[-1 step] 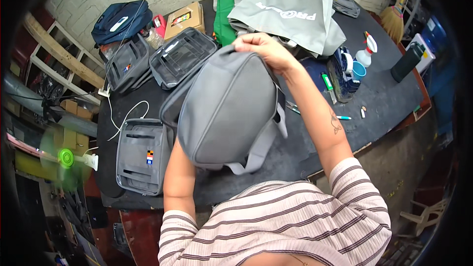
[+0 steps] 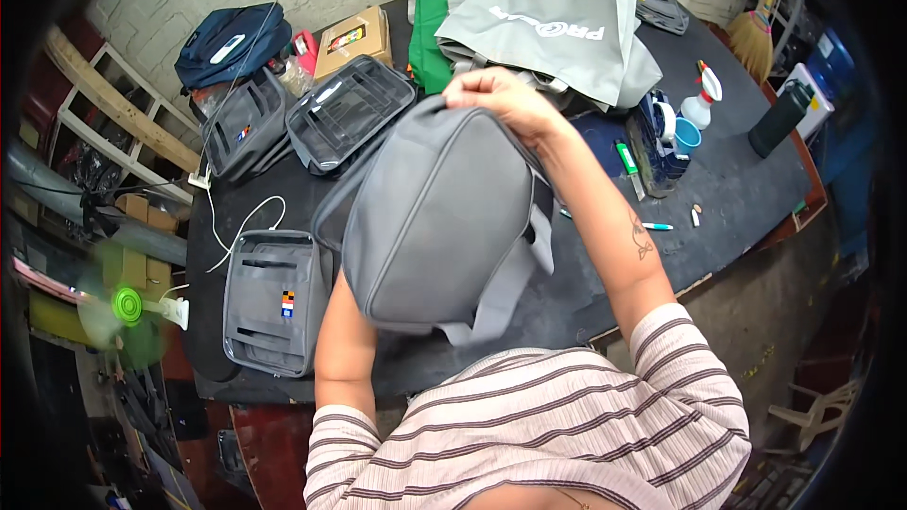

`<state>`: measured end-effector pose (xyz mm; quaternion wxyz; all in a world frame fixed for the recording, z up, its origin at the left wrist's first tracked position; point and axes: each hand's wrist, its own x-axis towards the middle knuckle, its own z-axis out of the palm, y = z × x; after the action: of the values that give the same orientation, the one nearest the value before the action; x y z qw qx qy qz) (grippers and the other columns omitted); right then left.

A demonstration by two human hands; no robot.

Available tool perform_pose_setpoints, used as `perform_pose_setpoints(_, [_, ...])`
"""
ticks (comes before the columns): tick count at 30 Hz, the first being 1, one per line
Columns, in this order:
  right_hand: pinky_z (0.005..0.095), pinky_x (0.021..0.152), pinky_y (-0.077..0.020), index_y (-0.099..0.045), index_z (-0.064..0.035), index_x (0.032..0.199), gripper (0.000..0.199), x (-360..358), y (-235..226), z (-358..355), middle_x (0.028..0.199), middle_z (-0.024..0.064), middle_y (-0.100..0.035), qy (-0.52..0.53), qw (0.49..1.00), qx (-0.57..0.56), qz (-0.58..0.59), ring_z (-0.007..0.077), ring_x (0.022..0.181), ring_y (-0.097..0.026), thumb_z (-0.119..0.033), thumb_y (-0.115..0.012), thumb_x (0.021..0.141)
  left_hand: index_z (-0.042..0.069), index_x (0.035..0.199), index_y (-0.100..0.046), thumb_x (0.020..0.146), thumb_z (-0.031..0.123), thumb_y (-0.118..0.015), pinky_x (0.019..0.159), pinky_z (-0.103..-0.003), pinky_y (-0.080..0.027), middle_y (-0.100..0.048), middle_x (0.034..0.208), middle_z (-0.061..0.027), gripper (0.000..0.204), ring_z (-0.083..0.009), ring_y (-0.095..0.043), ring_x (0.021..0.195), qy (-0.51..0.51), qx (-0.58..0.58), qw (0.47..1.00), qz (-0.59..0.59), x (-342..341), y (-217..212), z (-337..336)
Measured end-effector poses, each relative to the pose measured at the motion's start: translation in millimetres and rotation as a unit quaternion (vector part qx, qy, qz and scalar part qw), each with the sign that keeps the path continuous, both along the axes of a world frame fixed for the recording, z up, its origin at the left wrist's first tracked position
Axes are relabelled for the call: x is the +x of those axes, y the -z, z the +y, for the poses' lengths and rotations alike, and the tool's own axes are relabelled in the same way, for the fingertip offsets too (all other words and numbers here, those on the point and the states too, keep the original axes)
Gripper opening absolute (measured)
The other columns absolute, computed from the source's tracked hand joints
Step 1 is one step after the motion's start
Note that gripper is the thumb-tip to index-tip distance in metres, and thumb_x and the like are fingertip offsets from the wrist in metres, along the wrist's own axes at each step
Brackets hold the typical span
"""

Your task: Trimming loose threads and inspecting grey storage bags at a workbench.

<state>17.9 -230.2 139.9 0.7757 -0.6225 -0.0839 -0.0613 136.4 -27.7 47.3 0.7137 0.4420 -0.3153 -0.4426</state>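
Observation:
I hold a grey backpack (image 2: 444, 227) upright above the black table (image 2: 737, 179), its straps hanging toward me. My right hand (image 2: 501, 99) is closed on the bag's top edge. My left forearm (image 2: 342, 340) rises behind the bag's lower left side, and the hand itself is hidden by the bag. A grey padded insert panel (image 2: 274, 302) lies flat on the table just left of the backpack.
Two open grey organiser cases (image 2: 345, 113) (image 2: 244, 123) lie at the back left by a navy backpack (image 2: 231, 42) and a cardboard box (image 2: 354, 38). Grey fabric bags (image 2: 557, 28) are piled behind. A spray bottle (image 2: 701, 99), blue cup (image 2: 688, 135) and dark bottle (image 2: 777, 118) stand right.

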Motion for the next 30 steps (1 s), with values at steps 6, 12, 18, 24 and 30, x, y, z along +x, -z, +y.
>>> perform_pose_setpoints(6, [0.021,0.073,-0.044,-0.069,-0.001,0.088,0.023,6,15,20,0.078,-0.0047,-0.063,0.022,0.996,-0.081,-0.026,0.0023,0.075,-0.053,-0.024,-0.067,0.09,0.005,0.141,-0.043,0.09,0.02,-0.061,0.099,-0.035,-0.044,-0.053,0.134,-0.0124,0.056,-0.0195,-0.055,0.114,0.029,0.035,0.999,-0.016,-19,7,14])
perform_pose_setpoints(12, [0.0233,0.079,-0.0466,-0.067,-0.0012,0.097,0.017,-13,7,27,0.089,0.0011,-0.066,0.175,0.969,-0.139,-0.107,0.0067,0.083,-0.058,-0.015,-0.067,0.088,0.004,0.14,-0.044,0.091,0.02,-0.061,0.098,-0.035,-0.045,-0.054,0.133,-0.0116,0.055,-0.0187,-0.056,0.113,0.048,0.069,0.996,-0.025,-16,6,6])
perform_pose_setpoints(18, [0.0261,0.073,-0.0464,-0.069,-0.0022,0.1,0.031,-53,-1,30,0.087,0.0036,-0.061,0.25,0.894,-0.192,-0.318,0.0122,0.08,-0.057,-0.008,-0.08,0.072,0.004,0.139,-0.044,0.091,0.02,-0.061,0.097,-0.034,-0.045,-0.054,0.132,-0.0109,0.054,-0.0179,-0.056,0.112,0.058,0.101,0.993,-0.034,-11,6,3])
perform_pose_setpoints(24, [0.0259,0.066,-0.0441,-0.06,0.0001,0.077,0.01,-53,-14,45,0.081,0.0032,-0.055,0.337,0.833,-0.28,-0.337,0.0127,0.075,-0.053,-0.001,-0.07,0.078,0.004,0.139,-0.045,0.091,0.02,-0.06,0.096,-0.034,-0.046,-0.055,0.131,-0.0101,0.053,-0.0171,-0.057,0.111,0.08,0.137,0.986,-0.045,4,0,15])
perform_pose_setpoints(30, [0.0285,0.081,-0.0394,-0.051,-0.0092,0.08,0.024,-45,15,39,0.099,0.0047,-0.054,0.103,0.925,0.208,-0.302,0.0138,0.088,-0.049,-0.026,-0.064,0.091,0.003,0.138,-0.046,0.091,0.02,-0.06,0.095,-0.033,-0.047,-0.056,0.13,-0.0094,0.052,-0.0163,-0.057,0.11,0.097,0.175,0.978,-0.056,12,-1,35])
